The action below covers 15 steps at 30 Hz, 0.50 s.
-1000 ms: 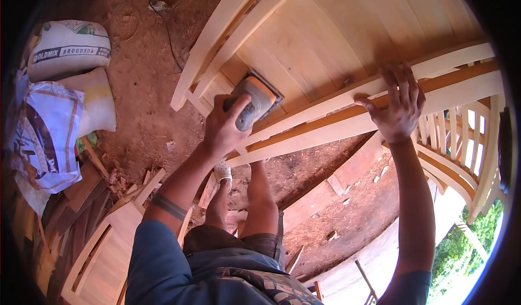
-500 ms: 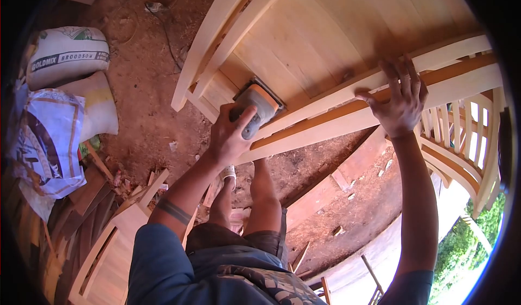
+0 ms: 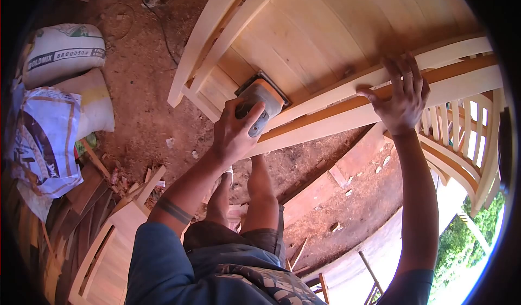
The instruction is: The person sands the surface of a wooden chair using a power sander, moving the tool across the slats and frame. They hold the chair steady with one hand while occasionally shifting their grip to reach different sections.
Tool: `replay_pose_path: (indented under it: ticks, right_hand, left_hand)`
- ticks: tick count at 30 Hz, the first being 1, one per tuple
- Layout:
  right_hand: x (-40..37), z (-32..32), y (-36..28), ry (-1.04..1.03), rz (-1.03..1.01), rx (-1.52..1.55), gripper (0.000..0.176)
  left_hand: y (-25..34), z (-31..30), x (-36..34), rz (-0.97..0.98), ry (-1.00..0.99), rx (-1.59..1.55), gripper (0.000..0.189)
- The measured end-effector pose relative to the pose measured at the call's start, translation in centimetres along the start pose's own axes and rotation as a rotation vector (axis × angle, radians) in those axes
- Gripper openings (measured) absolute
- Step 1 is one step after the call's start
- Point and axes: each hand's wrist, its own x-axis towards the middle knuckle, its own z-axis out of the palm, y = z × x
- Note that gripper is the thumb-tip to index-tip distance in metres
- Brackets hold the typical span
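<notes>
My left hand point(image 3: 232, 131) is wrapped round a grey and orange electric sander point(image 3: 262, 96). Its flat pad lies against the wooden panel point(image 3: 309, 39), close to the corner where the rails meet. Fingers spread, my right hand point(image 3: 401, 104) rests across the pale double rail point(image 3: 336, 91) along the panel's near edge. The fingertips reach over the rail's far side. The panel and rails are bare, light wood, and the underside of the sander is hidden.
Printed sacks point(image 3: 65, 53) and a white plastic bag point(image 3: 50, 137) stand at left above stacked boards point(image 3: 87, 207). Another wooden frame point(image 3: 108, 251) lies at lower left. A slatted wooden piece point(image 3: 461, 137) is at right. A dark cord point(image 3: 163, 31) crosses the dirt floor point(image 3: 141, 88).
The sander and my left hand have moved slightly right along the panel. My right hand stays on the rail. The whole view has shifted a little.
</notes>
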Motion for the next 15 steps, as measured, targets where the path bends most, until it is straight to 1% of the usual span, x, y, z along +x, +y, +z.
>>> replay_pose_path:
  ticks: [3, 5, 6, 9, 11, 14, 15]
  right_hand:
    - [-0.2, 0.2, 0.0, 0.01, 0.001, 0.007, 0.078]
    - [-0.1, 0.3, 0.1, 0.017, -0.005, 0.01, 0.077]
    - [-0.1, 0.3, 0.1, 0.011, 0.001, 0.018, 0.077]
    - [-0.2, 0.1, 0.0, 0.001, 0.011, 0.034, 0.076]
    - [-0.2, 0.1, 0.1, 0.006, 0.006, 0.038, 0.076]
    - [-0.6, 0.3, 0.1, -0.054, 0.038, 0.068, 0.077]
    - [-0.4, 0.3, 0.2, -0.017, 0.015, 0.039, 0.076]
  left_hand:
    - [0.3, 0.3, 0.0, -0.052, 0.03, -0.018, 0.077]
    - [-0.6, 0.8, -0.7, -0.045, 0.068, -0.043, 0.077]
    - [-0.7, 0.5, -0.7, 0.001, 0.06, -0.034, 0.078]
    - [0.0, 0.4, -0.2, 0.0, 0.026, -0.013, 0.076]
    - [0.8, 0.4, 0.7, -0.001, 0.043, -0.012, 0.077]
    - [0.9, 0.5, 1.4, 0.001, 0.065, -0.021, 0.078]
    - [0.9, 0.5, 1.4, -0.001, 0.07, -0.026, 0.078]
